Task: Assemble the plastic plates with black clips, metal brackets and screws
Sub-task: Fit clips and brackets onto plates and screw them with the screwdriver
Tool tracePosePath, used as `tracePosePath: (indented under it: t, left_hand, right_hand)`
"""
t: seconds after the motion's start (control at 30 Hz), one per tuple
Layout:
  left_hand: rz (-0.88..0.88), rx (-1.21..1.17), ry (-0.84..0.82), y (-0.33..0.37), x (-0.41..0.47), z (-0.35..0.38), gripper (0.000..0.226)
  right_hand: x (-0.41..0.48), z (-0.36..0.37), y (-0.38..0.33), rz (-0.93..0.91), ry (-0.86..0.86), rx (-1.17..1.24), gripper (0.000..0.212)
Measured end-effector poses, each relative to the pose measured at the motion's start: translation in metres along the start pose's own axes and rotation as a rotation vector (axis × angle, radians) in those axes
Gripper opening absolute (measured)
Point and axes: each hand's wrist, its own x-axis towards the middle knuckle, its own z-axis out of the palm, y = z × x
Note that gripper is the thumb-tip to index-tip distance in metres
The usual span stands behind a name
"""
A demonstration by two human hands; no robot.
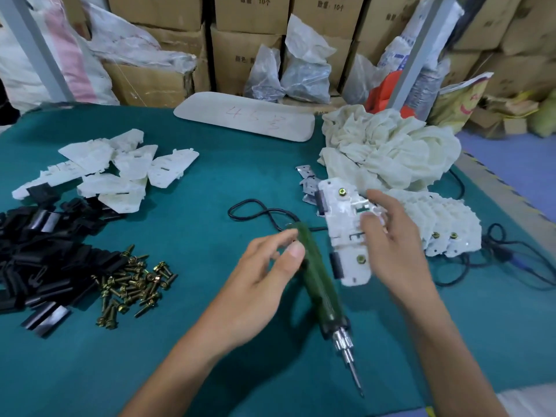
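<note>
The right hand [391,236] holds its grip pinched on an assembled white plate [343,236], fitted with black clips [336,264] and two screws [342,192], just above the desk [210,188] at its right side, while the left hand [264,272] keeps its grip loosely spread, thumb just beside the green screwdriver [319,284].
</note>
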Motion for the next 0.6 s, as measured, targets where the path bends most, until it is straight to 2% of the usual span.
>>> tracePosePath:
  t: [0.07,0.17,0.27,0.37,0.4,0.43,0.53,0.6]
  left_hand:
    - [-0.010,0.014,0.054,-0.006,-0.001,-0.007,0.037]
    - [-0.026,0.092,0.121,-0.019,0.001,-0.025,0.018]
    - [-0.044,0.220,0.222,-0.031,0.009,-0.058,0.019]
    - [-0.058,0.435,0.344,-0.043,0.031,-0.103,0.025]
    - [-0.060,0.505,0.378,-0.046,0.041,-0.118,0.027]
    - [-0.062,0.579,0.409,-0.049,0.054,-0.132,0.029]
    - [-0.072,0.916,0.467,-0.059,0.097,-0.165,0.042]
    - [-0.110,1.172,0.451,-0.064,0.121,-0.179,0.054]
  right_hand:
    - [0.029,-0.018,0.018,-0.001,0.018,-0.284,0.036]
    - [0.062,-0.030,0.045,0.050,-0.017,-0.554,0.042]
    - [0.076,-0.035,0.060,0.055,-0.035,-0.745,0.043]
    - [0.068,-0.036,0.053,-0.110,0.123,-0.810,0.045]
    - [0.057,-0.032,0.047,-0.112,0.092,-0.741,0.049]
    - [0.039,-0.025,0.041,-0.101,-0.016,-0.646,0.054]
    - [-0.026,0.008,0.030,-0.078,-0.446,-0.539,0.076]
    - [-0.053,0.026,0.033,-0.091,-0.528,-0.514,0.090]
